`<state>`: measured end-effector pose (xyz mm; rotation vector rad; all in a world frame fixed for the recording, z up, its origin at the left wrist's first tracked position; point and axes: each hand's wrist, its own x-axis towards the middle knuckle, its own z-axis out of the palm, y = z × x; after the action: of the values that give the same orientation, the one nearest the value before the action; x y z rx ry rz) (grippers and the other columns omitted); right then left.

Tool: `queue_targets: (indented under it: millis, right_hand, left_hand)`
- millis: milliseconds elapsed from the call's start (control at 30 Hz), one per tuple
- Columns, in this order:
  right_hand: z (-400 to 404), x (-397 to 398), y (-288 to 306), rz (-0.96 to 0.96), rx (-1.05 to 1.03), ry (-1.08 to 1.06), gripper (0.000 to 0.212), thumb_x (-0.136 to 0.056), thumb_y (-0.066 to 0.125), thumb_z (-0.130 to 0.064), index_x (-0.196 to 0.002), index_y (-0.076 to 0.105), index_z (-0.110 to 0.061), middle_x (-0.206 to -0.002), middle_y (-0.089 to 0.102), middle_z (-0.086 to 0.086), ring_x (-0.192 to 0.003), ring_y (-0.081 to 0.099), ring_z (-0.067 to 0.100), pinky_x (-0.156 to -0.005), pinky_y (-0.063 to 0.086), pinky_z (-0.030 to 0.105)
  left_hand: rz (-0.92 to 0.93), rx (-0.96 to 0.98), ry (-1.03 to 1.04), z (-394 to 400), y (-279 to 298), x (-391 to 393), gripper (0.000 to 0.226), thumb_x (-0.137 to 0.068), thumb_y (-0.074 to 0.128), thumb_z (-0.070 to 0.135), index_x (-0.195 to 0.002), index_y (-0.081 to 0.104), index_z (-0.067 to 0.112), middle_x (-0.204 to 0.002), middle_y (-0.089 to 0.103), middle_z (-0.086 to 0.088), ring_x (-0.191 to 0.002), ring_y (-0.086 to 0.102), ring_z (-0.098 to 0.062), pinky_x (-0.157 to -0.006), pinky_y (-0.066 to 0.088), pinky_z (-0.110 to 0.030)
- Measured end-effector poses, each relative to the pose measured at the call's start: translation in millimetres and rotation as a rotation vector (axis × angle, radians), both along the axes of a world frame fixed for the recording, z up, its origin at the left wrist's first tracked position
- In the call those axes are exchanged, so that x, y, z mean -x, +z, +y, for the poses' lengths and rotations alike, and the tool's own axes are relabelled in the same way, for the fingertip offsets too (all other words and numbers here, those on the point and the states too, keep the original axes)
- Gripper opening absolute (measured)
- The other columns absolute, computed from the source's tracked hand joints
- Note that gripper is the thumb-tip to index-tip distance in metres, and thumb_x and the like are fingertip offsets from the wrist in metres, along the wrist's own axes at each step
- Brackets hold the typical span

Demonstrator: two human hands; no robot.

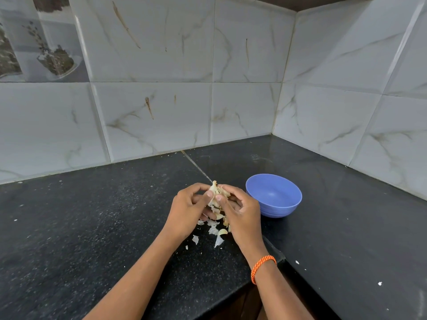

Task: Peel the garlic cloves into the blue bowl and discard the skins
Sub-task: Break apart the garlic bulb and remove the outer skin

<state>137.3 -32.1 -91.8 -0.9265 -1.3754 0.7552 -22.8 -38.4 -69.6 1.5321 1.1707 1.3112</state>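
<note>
A garlic bulb (pixel 214 189) with papery skin is held above the black counter, gripped from both sides. My left hand (pixel 188 210) curls round its left side, thumb on the front. My right hand (pixel 242 212) pinches its right side, thumb close to the left thumb. Torn white skins (pixel 213 229) lie on the counter under the hands, and one loose clove (pixel 222 232) lies among them. The blue bowl (pixel 274 195) stands just right of my right hand, and nothing shows inside it.
The black granite counter (pixel 92 227) runs into a corner of marbled wall tiles (pixel 161 112). Its front edge (pixel 280 257) cuts in below my right wrist, which wears an orange bracelet (pixel 262 266). Small white flecks dot the surface.
</note>
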Motion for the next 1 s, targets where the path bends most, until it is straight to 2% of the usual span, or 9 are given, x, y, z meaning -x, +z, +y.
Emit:
queue_targets:
  millis: [100,267,467,667,1000]
  right_hand:
    - [-1.3,0.5,0.8,-0.013,0.007,0.036,0.027,-0.098,0.079,-0.026,-0.125,0.078,-0.022,-0.117,0.079,-0.009,-0.113,0.074,0.012,-0.092,0.064,0.034]
    - [-1.7,1.0,1.4,-0.021,0.0,0.047,0.026,-0.097,0.08,-0.019,-0.122,0.08,-0.018,-0.112,0.08,-0.01,-0.109,0.075,0.009,-0.089,0.063,0.026]
    - [-1.1,2.2,-0.2,-0.06,-0.036,-0.021,0.023,-0.094,0.082,-0.015,-0.117,0.083,-0.017,-0.107,0.081,-0.01,-0.104,0.076,0.01,-0.086,0.064,0.028]
    - [-1.8,1.5,0.5,-0.07,-0.025,-0.043,0.024,-0.092,0.085,-0.024,-0.116,0.084,-0.018,-0.104,0.081,-0.012,-0.102,0.077,0.009,-0.085,0.064,0.026]
    - [-1.3,3.0,-0.6,-0.119,-0.023,-0.105,0.028,-0.091,0.085,-0.027,-0.117,0.083,-0.017,-0.105,0.081,-0.011,-0.099,0.076,0.004,-0.081,0.063,0.021]
  left_hand:
    - [0.015,0.005,0.014,0.1,1.8,1.5,0.018,-0.107,0.068,0.032,-0.117,0.072,0.018,-0.086,0.082,-0.01,-0.072,0.08,-0.033,-0.066,0.062,-0.033]
    - [0.091,-0.037,0.042,0.7,0.7,3.2,0.017,-0.108,0.065,0.029,-0.105,0.07,0.013,-0.081,0.08,-0.009,-0.068,0.079,-0.029,-0.076,0.067,-0.05]
    - [0.279,-0.147,0.112,-1.5,-1.0,-1.6,0.018,-0.11,0.062,0.026,-0.097,0.063,0.015,-0.078,0.079,0.002,-0.063,0.077,-0.015,-0.072,0.063,-0.049]
    - [0.321,-0.154,0.125,-3.1,-0.2,-4.3,0.02,-0.112,0.059,0.027,-0.096,0.062,0.016,-0.081,0.079,0.005,-0.062,0.077,-0.01,-0.07,0.062,-0.047]
    - [0.379,-0.128,0.136,-2.3,-0.7,-5.5,0.026,-0.114,0.055,0.025,-0.091,0.06,0.011,-0.079,0.074,-0.001,-0.06,0.076,-0.012,-0.068,0.06,-0.056]
